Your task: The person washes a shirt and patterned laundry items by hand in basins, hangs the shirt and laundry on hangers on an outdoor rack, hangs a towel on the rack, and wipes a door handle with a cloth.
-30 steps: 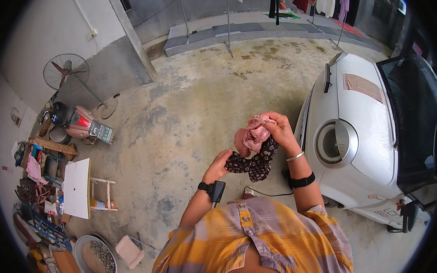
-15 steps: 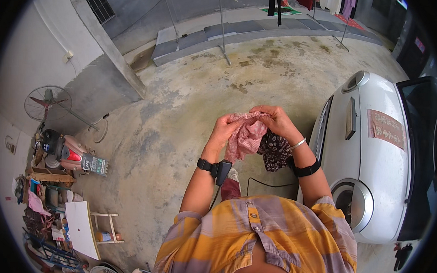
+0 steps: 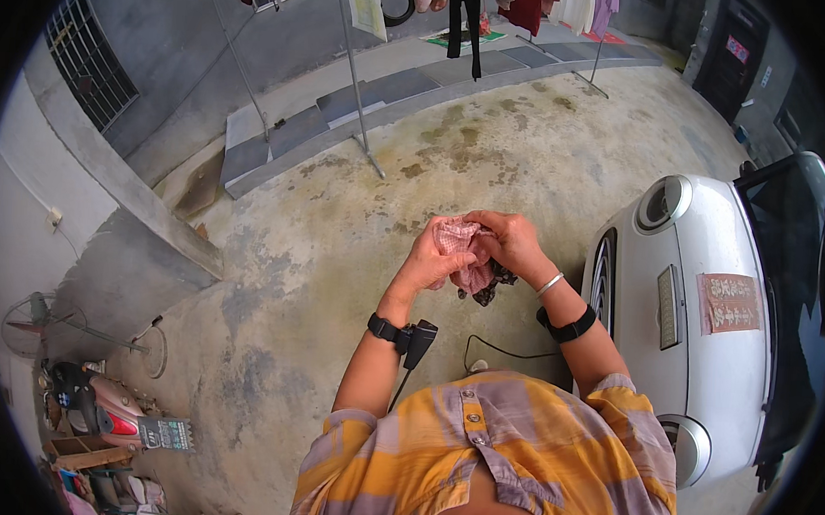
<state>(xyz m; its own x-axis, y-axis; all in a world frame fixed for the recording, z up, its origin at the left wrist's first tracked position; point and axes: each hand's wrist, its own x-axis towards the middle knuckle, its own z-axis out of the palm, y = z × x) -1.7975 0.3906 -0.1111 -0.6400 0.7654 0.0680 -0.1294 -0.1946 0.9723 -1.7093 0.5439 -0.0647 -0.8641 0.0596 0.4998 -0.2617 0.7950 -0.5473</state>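
We stand on the concrete floor (image 3: 338, 282), with our left hand (image 3: 431, 256) and right hand (image 3: 514, 244) meeting at twelve o'clock before our chest, both closed on the cloth (image 3: 468, 260) between them. The washing machine (image 3: 695, 316) stands just beside us at three o'clock. The drying rack (image 3: 352, 71) rises well ahead at eleven o'clock. The fan (image 3: 37, 324) stands far off at nine o'clock, with the scooter (image 3: 102, 410) near it at eight o'clock.

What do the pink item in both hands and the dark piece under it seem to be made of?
Pink cloth: soft woven fabric, matte, faintly checked; it bunches and folds between the left hand and right hand. Dark piece: also limp fabric, patterned, hanging crumpled; its exact weave is too small to tell.
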